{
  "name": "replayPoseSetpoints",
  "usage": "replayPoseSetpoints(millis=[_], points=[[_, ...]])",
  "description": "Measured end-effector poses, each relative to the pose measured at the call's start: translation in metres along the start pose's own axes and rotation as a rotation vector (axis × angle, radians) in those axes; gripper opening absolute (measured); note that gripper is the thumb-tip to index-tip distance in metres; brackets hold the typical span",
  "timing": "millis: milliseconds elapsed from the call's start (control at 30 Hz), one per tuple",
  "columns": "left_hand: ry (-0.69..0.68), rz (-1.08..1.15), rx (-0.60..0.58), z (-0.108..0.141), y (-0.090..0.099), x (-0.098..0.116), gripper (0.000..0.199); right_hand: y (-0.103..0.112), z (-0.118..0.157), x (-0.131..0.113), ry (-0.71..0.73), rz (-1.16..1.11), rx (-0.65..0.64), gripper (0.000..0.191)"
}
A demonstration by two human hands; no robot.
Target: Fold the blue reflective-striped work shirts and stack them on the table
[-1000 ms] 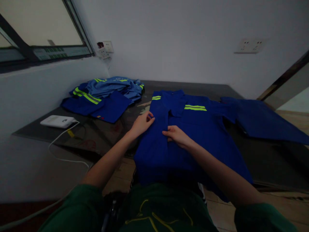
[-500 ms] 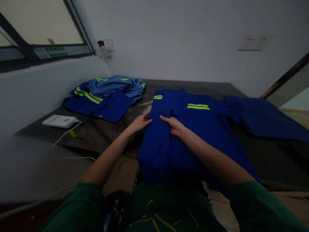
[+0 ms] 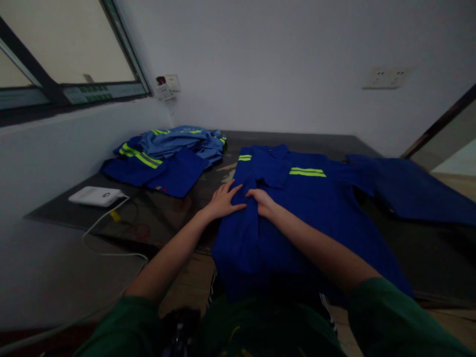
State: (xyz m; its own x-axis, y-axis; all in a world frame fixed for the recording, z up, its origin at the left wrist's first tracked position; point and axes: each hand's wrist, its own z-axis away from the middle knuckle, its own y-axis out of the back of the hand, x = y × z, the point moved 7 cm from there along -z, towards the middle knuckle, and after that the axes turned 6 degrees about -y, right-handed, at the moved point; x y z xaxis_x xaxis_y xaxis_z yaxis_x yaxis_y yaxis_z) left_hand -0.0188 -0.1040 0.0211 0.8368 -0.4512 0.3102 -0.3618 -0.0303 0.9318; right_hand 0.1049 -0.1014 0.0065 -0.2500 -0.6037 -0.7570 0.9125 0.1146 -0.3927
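A dark blue jacket (image 3: 312,213) with yellow-green stripes lies spread on the dark table (image 3: 334,140), its collar toward the wall and its lower part hanging over the near edge. My left hand (image 3: 223,201) rests with fingers spread on the folded-in left side of the jacket. Just right of it, my right hand (image 3: 262,202) has its fingers closed on the edge of that folded part. The fingertips of the right hand are partly hidden by the cloth.
Blue garments with bright stripes (image 3: 178,148) lie heaped at the back left. A white power bank (image 3: 95,196) with a white cable sits on the left corner. Another dark blue garment (image 3: 420,191) lies at the right.
My left hand has moved right onto the cloth and its fingers have spread. My right hand has closed on the fold. The view has tilted up slightly.
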Motion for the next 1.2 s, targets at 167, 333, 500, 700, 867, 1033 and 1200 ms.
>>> replayPoseSetpoints(millis=[167,333,500,700,867,1033,1200], points=[[-0.073,0.012,-0.03,0.0,-0.003,0.01,0.077,0.008,0.031,-0.01,0.103,0.192,-0.069,0.039],[-0.201,0.051,-0.021,-0.004,-0.004,0.025,0.078,0.025,0.047,-0.021,0.183,0.469,-0.018,0.041],[-0.303,0.118,-0.022,-0.005,-0.005,0.04,0.059,0.029,0.046,-0.019,0.222,0.616,-0.005,0.065],[-0.217,0.145,0.101,-0.052,0.023,0.046,0.029,0.041,0.065,-0.018,0.198,0.756,0.033,0.068],[0.089,-0.02,-0.039,-0.097,0.016,0.061,0.044,0.053,0.124,-0.007,0.368,1.011,0.13,0.018],[0.149,-0.068,-0.159,-0.111,0.001,0.076,0.048,0.047,0.185,0.055,0.276,1.501,0.184,0.028],[0.206,0.092,-0.05,-0.122,-0.001,0.062,0.035,0.045,0.183,0.115,0.178,1.658,0.272,0.033]])
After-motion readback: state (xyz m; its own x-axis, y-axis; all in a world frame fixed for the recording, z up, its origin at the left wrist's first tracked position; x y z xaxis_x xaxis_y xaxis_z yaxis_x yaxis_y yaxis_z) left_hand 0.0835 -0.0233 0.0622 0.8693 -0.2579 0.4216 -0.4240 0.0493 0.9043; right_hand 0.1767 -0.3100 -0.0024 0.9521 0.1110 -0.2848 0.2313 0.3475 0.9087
